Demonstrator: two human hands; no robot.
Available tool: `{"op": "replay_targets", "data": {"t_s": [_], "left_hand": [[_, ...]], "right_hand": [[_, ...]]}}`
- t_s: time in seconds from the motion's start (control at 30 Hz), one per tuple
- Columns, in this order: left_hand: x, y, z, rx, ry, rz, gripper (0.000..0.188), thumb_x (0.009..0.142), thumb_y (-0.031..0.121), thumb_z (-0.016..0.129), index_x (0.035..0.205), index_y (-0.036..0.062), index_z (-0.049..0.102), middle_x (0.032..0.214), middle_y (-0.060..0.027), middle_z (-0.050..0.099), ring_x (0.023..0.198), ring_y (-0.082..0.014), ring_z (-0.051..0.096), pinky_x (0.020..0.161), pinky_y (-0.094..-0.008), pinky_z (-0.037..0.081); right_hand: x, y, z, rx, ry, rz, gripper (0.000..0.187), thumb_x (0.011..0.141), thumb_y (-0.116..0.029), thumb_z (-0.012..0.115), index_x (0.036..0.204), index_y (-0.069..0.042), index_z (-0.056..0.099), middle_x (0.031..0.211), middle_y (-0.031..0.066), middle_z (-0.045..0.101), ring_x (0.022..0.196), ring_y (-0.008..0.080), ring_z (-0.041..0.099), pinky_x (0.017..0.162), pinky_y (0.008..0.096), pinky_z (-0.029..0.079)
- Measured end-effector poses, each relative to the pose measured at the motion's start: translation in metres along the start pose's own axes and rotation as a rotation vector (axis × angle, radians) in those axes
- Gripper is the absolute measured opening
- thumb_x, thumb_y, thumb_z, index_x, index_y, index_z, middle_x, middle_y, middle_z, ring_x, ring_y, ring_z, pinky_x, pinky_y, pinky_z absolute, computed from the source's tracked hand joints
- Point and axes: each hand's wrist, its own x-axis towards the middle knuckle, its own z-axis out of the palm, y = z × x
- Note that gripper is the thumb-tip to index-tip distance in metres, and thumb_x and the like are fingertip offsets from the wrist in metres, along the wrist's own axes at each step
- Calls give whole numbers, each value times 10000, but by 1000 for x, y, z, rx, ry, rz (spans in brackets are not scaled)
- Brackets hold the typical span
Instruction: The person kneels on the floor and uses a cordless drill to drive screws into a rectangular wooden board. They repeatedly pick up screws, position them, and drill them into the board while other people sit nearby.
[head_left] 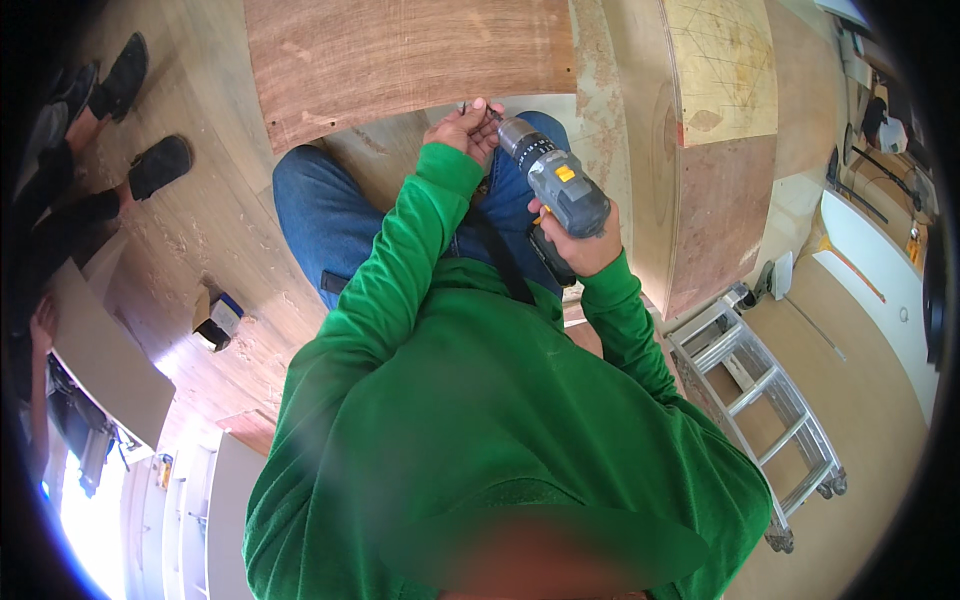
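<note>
My right hand (pixel 590 246) is wrapped round the handle of a grey and black cordless drill (pixel 572 192) with a yellow button. The drill's chuck (pixel 517 135) points up and left, toward my left hand (pixel 468 132). There my left fingers are pinched together right at the front of the chuck, on something thin and dark too small to name. Just beyond my fingertips lies the near edge of a reddish-brown wooden panel (pixel 410 60), with small dark holes or screw heads near its corners. Both hands are above my lap, between my knees.
At right stand a wooden box-like piece (pixel 715 215) and an aluminium folding ladder (pixel 752 392). A small open box (pixel 217 318) sits on the wood-look floor (pixel 240 210) at left. Another person's shoe (pixel 160 167) and legs show at far left, beside a pale board (pixel 110 350).
</note>
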Motion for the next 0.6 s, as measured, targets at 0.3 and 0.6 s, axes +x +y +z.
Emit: {"op": "replay_targets", "data": {"t_s": [0.3,0.6], "left_hand": [[1,-4,6,-46,-87,-88,244,1108,209,609,1231,10,677,1132,-74,749,1026,-174,710,909,-320,579],[15,-12,18,-260,68,-81,147,1061,155,671,1135,33,704,964,-68,731,835,-196,704,780,-349,613]], "right_hand": [[16,-6,-3,-167,52,25,243,821,-46,810,1041,19,732,905,131,788,829,196,753,782,352,593],[56,-38,-14,-390,-32,-69,241,777,-88,825,955,22,703,820,180,743,738,290,730,726,390,577]]}}
